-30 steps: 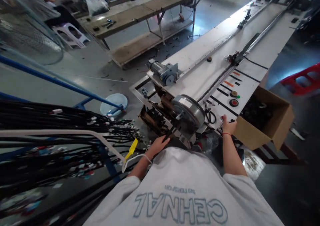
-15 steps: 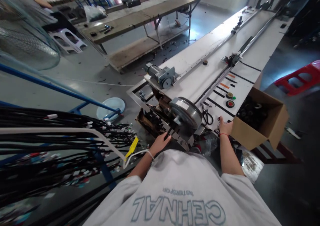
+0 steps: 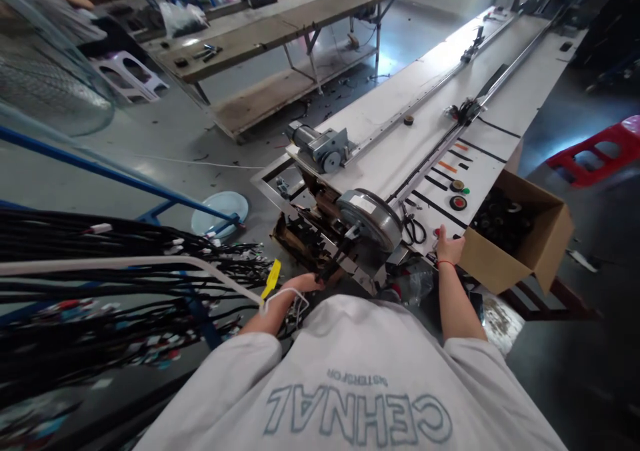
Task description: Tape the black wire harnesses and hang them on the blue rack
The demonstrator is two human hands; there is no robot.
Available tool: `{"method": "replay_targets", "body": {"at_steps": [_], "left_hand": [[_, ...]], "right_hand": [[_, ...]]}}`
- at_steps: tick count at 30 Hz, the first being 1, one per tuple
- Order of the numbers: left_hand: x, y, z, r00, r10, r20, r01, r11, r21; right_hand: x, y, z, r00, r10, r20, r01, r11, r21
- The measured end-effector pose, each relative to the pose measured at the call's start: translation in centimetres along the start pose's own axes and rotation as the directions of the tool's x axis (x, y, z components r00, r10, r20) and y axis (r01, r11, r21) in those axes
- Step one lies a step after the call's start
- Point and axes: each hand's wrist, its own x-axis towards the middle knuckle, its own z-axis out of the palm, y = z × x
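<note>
My left hand (image 3: 306, 282) is closed around a black bar (image 3: 330, 270) that slants down from the hub of a grey metal wheel (image 3: 371, 218). Part of its fingers is hidden behind the bar. At the near corner of the long white bench (image 3: 387, 161), my right hand (image 3: 450, 248) rests with its fingers curled at the edge and its thumb pointing up beside a red button (image 3: 437, 232). What lies under those fingers is hidden. Black-handled scissors (image 3: 414, 230) lie left of that hand. Two rolls of tape, one of them a black roll (image 3: 458, 202), lie farther along.
An open cardboard box (image 3: 500, 258) with dark parts stands right of the bench. Bundles of black cables (image 3: 120, 241) hang on a blue frame at left. A motor (image 3: 320, 146) sits on the bench end. Farther away are a wooden table (image 3: 280, 34) and a seated person (image 3: 60, 11).
My left hand has moved a little left and down, and the black bar has swung with it. My right hand stays at the bench corner, its thumb beside the red button.
</note>
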Motion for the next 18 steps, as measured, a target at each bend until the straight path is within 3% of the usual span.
{"method": "replay_targets", "body": {"at_steps": [5, 10, 13, 16, 18], "left_hand": [[-1.7, -2.8, 0.2, 0.999, 0.003, -0.053, -0.001, 1.000, 0.021], [-5.4, -3.8, 3.2, 0.974, 0.059, -0.218, -0.067, 0.997, -0.030], [-7.2, -4.2, 4.9, 0.913, 0.007, -0.409, -0.050, 0.994, -0.097], [-8.7, -4.6, 5.6, 0.805, -0.047, -0.591, -0.053, 0.987, -0.150], [-9.5, -4.9, 5.6, 0.754, -0.066, -0.654, -0.072, 0.981, -0.182]], "right_hand": [[-0.1, -0.2, 0.0, 1.000, 0.008, 0.006, -0.008, 0.999, -0.036], [0.0, 0.1, 0.1, 1.000, -0.014, 0.000, 0.014, 1.000, -0.010], [0.1, 0.2, 0.3, 1.000, -0.026, -0.012, 0.025, 1.000, -0.015], [0.1, 0.1, 0.4, 1.000, -0.022, -0.014, 0.022, 0.999, -0.027], [0.1, 0.0, 0.4, 1.000, -0.014, -0.014, 0.014, 0.999, -0.035]]}}
